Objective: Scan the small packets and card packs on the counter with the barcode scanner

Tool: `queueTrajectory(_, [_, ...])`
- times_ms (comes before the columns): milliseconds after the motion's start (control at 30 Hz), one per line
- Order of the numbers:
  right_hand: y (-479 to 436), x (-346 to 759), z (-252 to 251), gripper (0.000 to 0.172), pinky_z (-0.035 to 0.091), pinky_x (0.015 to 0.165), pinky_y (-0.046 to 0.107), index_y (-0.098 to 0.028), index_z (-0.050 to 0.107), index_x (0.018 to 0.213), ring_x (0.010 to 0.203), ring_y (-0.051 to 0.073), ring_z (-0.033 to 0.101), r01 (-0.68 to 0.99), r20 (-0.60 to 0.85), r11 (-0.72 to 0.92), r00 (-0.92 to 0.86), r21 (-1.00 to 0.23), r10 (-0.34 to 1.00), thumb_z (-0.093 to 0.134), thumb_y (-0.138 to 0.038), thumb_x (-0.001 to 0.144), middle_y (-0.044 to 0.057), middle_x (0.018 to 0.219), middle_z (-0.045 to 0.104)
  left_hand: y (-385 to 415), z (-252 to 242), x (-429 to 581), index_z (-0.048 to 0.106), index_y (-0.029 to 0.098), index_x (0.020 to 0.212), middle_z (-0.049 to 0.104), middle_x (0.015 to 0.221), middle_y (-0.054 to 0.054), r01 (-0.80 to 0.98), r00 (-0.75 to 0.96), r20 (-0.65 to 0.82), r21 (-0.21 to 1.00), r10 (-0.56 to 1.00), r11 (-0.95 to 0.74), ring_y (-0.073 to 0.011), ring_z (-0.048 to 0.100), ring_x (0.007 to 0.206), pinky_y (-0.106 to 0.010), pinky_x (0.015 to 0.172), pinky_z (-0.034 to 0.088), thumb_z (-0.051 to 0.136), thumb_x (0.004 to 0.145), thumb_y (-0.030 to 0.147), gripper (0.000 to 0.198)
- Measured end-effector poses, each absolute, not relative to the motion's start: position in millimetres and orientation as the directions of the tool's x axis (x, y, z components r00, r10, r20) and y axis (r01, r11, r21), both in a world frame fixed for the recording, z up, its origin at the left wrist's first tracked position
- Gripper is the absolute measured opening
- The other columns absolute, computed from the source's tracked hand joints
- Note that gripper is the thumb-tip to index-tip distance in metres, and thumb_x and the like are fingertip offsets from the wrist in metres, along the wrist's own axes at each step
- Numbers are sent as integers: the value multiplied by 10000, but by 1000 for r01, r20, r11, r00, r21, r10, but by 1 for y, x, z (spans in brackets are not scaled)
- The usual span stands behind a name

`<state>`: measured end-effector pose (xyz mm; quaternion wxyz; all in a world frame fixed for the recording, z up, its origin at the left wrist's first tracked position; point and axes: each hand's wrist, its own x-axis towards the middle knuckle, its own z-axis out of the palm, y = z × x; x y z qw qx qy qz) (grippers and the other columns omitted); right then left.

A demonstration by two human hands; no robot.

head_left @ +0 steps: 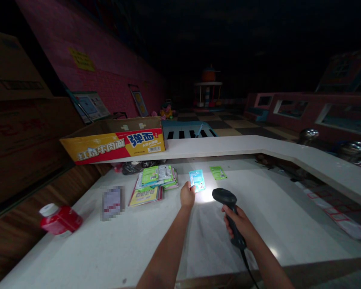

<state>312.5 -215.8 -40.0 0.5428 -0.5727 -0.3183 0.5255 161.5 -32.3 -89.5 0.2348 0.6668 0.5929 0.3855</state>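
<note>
On the white counter (123,245), our left hand (187,195) pinched the near-left corner of a blue packet (198,179), most of it lying just beyond the fingertips. Its long axis ran away from us, the far end leaning slightly left. It looked flat, with pale print. Our right hand (238,221) gripped a black scanner (225,196), head toward the packet.

Blue packet (198,179), black corded scanner (224,196) nearby
</note>
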Motion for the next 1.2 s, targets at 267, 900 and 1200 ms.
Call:
queueTrajectory(267, [-207, 318, -46, 385, 355, 295, 195, -223, 531, 865, 328, 98, 465, -219, -262, -206, 269, -954, 927, 667, -560, 739, -79, 505, 525, -30, -92, 160, 526, 199, 791, 630, 735, -7, 576, 70, 222, 787, 973, -221, -146, 599, 687, -220, 609, 368, 538, 824, 202, 36])
queueTrajectory(900, [-156, 334, -76, 481, 375, 377, 193, -157, 631, 984, 435, 84, 465, -537, -89, 40, 213, -842, 973, 817, -453, 654, -35, 594, 563, -42, -92, 157, 538, 202, 824, 584, 710, 1, 544, 53, 274, 799, 960, -257, -152, 544, 671, -235, 624, 368, 511, 816, 192, 29])
queueTrajectory(1200, [-156, 336, -75, 451, 364, 363, 175, -155, 647, 951, 427, 79, 452, -588, -128, 26, 219, -808, 967, 837, -415, 635, -30, 580, 559, -50, -62, 106, 618, 177, 943, 651, 745, -22, 293, -102, 371, 898, 923, -328, -149, 589, 635, -235, 589, 433, 478, 871, 329, 219])
